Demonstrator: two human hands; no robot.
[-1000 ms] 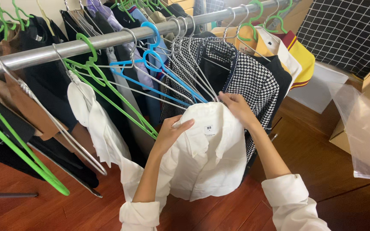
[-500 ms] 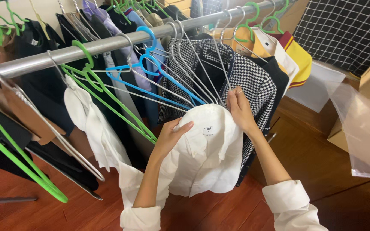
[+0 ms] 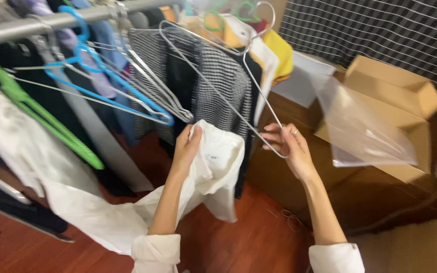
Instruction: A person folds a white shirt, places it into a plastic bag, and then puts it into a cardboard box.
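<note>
In the head view, a white shirt (image 3: 213, 167) is gripped at its collar by the left hand (image 3: 187, 146), the fingers closed around the bunched fabric; the rest of the garment is left hanging down below the metal clothes rail (image 3: 61, 20) toward the red-brown floor (image 3: 249, 242). A grey wire hanger (image 3: 238, 86) is pinched at its lower corner by the right hand (image 3: 290, 146), with the fingers curled about the wire. The hanger is seen tilted, its hook raised to the right end of the rail, and it is held clear of the shirt, just to the right of it. On the rail, a blue hanger (image 3: 107, 86) and a green hanger (image 3: 36, 111) are hung to the left of the shirt, and a black-and-white checked garment (image 3: 218, 86) is hung directly behind it. Well to the right of the rail, an open cardboard box (image 3: 395, 91) is set, with a clear plastic bag (image 3: 365, 126) lying against it.
</note>
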